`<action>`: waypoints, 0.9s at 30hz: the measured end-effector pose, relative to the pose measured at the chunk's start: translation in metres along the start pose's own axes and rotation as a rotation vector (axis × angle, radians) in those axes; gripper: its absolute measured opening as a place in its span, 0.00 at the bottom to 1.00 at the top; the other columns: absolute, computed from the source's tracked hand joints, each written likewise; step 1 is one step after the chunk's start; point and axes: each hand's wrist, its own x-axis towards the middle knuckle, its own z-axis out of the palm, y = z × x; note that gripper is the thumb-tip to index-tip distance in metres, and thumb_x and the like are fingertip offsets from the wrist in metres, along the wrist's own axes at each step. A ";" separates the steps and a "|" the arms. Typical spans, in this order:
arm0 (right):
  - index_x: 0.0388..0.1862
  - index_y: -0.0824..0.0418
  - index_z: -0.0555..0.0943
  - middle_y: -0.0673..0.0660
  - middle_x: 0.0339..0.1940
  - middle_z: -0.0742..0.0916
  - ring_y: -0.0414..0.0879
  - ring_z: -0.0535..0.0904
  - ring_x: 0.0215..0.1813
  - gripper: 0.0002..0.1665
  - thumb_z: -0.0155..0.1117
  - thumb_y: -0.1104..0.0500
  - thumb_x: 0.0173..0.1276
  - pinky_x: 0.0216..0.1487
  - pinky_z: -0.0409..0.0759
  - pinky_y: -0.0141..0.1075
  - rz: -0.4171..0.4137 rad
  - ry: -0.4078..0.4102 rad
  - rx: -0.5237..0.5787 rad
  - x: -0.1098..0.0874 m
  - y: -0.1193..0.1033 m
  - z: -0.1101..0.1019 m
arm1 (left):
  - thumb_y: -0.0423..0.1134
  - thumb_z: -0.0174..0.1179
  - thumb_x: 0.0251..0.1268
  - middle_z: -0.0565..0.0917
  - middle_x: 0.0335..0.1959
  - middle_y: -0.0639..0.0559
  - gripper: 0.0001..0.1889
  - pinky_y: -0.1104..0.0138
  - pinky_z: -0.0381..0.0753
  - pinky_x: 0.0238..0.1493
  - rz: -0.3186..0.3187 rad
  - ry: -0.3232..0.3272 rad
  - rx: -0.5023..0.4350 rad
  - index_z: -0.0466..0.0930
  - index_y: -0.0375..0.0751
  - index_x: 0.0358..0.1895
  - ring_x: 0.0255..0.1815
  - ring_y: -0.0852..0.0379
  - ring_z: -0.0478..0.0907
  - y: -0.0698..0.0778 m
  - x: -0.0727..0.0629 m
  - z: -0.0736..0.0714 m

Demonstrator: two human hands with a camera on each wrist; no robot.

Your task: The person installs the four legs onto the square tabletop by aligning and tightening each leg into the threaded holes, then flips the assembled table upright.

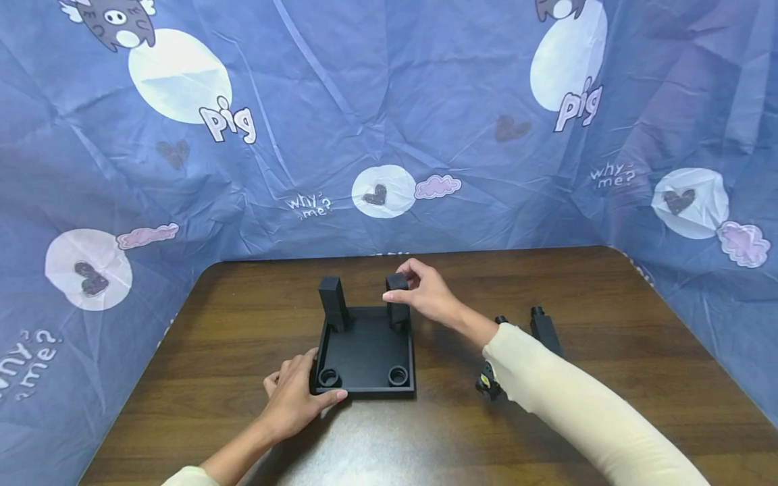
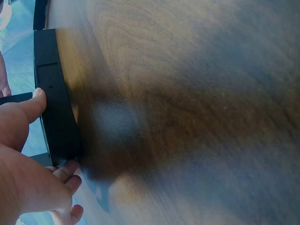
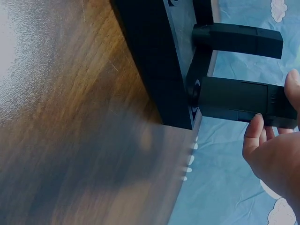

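A black square tray-like base (image 1: pixel 379 393) lies on the table, its raised rim facing up. My left hand (image 1: pixel 298 395) holds its near left corner, thumb on the near side (image 2: pixel 58 108) and fingers round the left. One black square leg (image 1: pixel 332 300) stands upright in the far left corner. At the far right corner, my right hand (image 1: pixel 428 293) grips the upper end of a second leg (image 3: pixel 234 98) between thumb and fingers. That leg's lower end meets the round socket there; how deep it sits I cannot tell. Two ring-shaped sockets (image 1: pixel 398 376) show at the near corners.
To the right, a loose black leg (image 1: pixel 545 331) with a round end lies on the wooden table (image 1: pixel 213 324). Another black end (image 1: pixel 500 319) pokes out from behind my right sleeve. A blue printed cloth (image 1: pixel 389 121) hangs behind and beside the table.
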 end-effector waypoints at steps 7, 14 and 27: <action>0.40 0.63 0.75 0.55 0.31 0.80 0.46 0.74 0.35 0.23 0.83 0.59 0.57 0.37 0.72 0.36 0.023 0.038 -0.082 0.003 -0.001 0.004 | 0.50 0.79 0.54 0.79 0.59 0.36 0.48 0.37 0.50 0.60 -0.002 -0.001 -0.004 0.67 0.25 0.72 0.61 0.39 0.69 0.000 -0.001 0.000; 0.56 0.68 0.79 0.59 0.42 0.84 0.52 0.78 0.41 0.24 0.77 0.64 0.63 0.39 0.76 0.36 -0.035 -0.083 -0.033 0.004 -0.002 -0.004 | 0.52 0.79 0.54 0.79 0.60 0.35 0.49 0.37 0.50 0.61 -0.006 -0.010 0.009 0.66 0.26 0.73 0.62 0.39 0.68 0.000 0.000 -0.001; 0.57 0.72 0.82 0.62 0.45 0.87 0.52 0.82 0.45 0.21 0.73 0.69 0.65 0.43 0.78 0.35 -0.032 -0.164 -0.018 0.004 -0.007 -0.016 | 0.51 0.79 0.54 0.80 0.58 0.37 0.49 0.37 0.49 0.61 0.000 -0.006 -0.013 0.67 0.26 0.72 0.61 0.40 0.68 0.000 0.000 -0.001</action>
